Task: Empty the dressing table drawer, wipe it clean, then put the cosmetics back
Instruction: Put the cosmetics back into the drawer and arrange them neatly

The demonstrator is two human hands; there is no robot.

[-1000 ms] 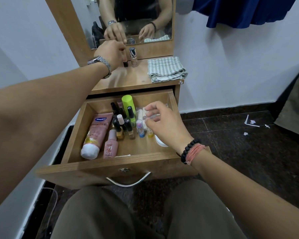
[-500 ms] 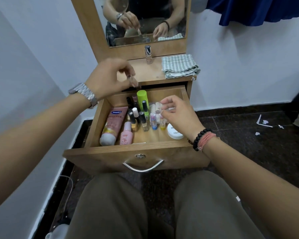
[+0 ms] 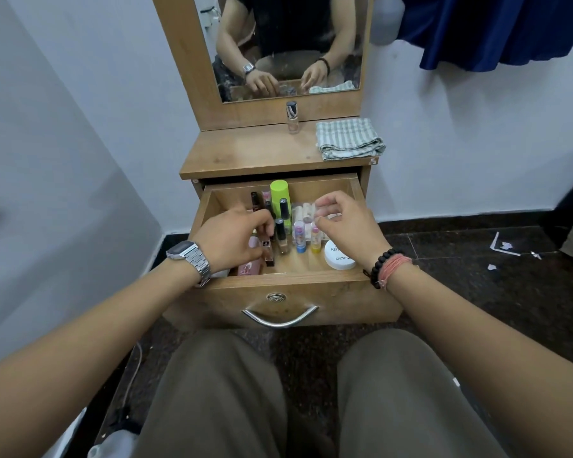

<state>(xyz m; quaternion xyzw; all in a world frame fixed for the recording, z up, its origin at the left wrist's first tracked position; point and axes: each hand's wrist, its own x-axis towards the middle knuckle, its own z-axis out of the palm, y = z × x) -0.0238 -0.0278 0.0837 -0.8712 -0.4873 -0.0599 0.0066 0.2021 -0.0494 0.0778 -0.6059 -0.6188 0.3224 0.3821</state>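
Note:
The wooden drawer (image 3: 288, 287) of the dressing table stands pulled open with cosmetics inside. My left hand (image 3: 229, 239) is down in its left half, fingers curled round the dark cap of a small amber glass bottle (image 3: 268, 256). My right hand (image 3: 344, 226) hovers over the right half and pinches the edge of a clear plastic packet (image 3: 306, 209). Also inside are a lime-green tube (image 3: 280, 193), dark-capped nail polishes (image 3: 281, 238), two small balm sticks (image 3: 300, 241), a white round jar (image 3: 339, 257) and a pink bottle (image 3: 249, 268), partly hidden by my left hand.
On the tabletop (image 3: 245, 157) a small clear bottle (image 3: 292, 119) stands by the mirror frame, and a folded striped cloth (image 3: 348, 138) lies at the right. My knees are just below the drawer handle (image 3: 280, 317). Paper scraps (image 3: 503, 247) lie on the dark floor.
My left hand came down from the tabletop, leaving the clear bottle there, and now grips a bottle in the drawer. My right hand stayed over the drawer's right side.

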